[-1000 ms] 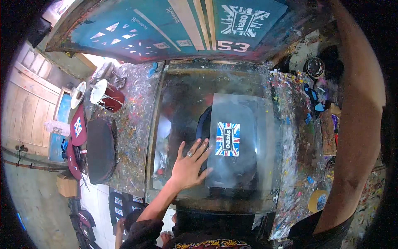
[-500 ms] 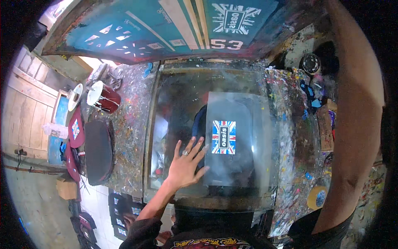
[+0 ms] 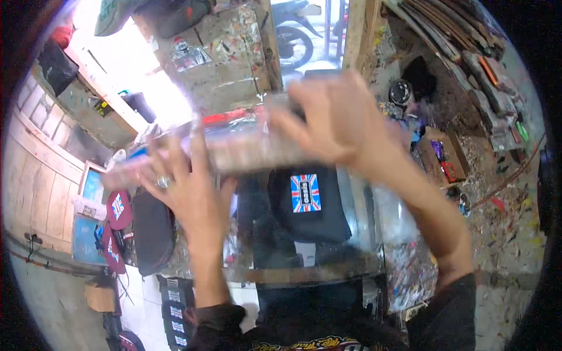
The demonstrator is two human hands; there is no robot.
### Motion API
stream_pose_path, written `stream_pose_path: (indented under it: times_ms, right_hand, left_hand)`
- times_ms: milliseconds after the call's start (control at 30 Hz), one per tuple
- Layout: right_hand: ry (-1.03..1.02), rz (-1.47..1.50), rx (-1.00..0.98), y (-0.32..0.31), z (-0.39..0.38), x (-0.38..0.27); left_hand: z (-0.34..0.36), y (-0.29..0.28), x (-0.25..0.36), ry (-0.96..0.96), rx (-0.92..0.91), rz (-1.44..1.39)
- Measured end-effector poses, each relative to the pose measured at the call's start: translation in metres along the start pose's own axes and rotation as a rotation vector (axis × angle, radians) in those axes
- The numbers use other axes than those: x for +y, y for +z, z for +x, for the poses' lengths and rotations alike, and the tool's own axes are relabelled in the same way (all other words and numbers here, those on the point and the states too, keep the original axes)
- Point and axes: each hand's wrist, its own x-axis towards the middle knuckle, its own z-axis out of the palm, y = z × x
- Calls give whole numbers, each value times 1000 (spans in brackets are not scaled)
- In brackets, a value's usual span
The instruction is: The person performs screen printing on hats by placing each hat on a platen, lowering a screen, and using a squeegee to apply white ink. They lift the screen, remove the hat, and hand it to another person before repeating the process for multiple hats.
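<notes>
A long paint-smeared screen frame (image 3: 246, 146) is tilted up off the table in front of me, badly blurred. My left hand (image 3: 187, 190), with a ring on one finger, has its fingers spread against the frame's lower left part. My right hand (image 3: 333, 117) grips its upper right edge. Beneath the raised frame lies a black cloth piece (image 3: 310, 210) with a small rectangular red, white and blue flag print (image 3: 305, 193).
Maroon caps (image 3: 117, 213) and a black cap (image 3: 153, 231) lie at the left by a wooden wall. A paint-spattered bench (image 3: 410, 263) runs along the right, with a cardboard box (image 3: 448, 158) and a round black tin (image 3: 401, 90). A motorcycle (image 3: 293, 32) stands at the back.
My left hand lay flat on the lowered frame over the cloth. Now both hands are on the frame and it has swung upward, baring the printed cloth. The view has tipped up.
</notes>
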Motion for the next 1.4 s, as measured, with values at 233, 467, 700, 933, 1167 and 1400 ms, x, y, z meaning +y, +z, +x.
stream_pose_path:
  times_ms: [233,467,700,933,1167,1400]
  right_hand:
    - [42,356,-812,114,-150,7]
    - [-28,78,-530,176,-170,-14]
    - [-139,-16,-350,223,-124,73]
    - [-138,9,-413,240,-57,106]
    - [-88,144,-588,173,-154,38]
    - [-114,168,-707,117,-203,-11]
  left_hand:
    - [-189,25,-23,118,-771,-406]
    - [-210,36,-14,91,-764,-401]
    - [-210,39,-17,48,-768,-444]
    - [-208,38,-19,65,-845,-426]
    - [-205,35,-25,52,-941,-425]
    - [-190,39,-25,124,-847,-434]
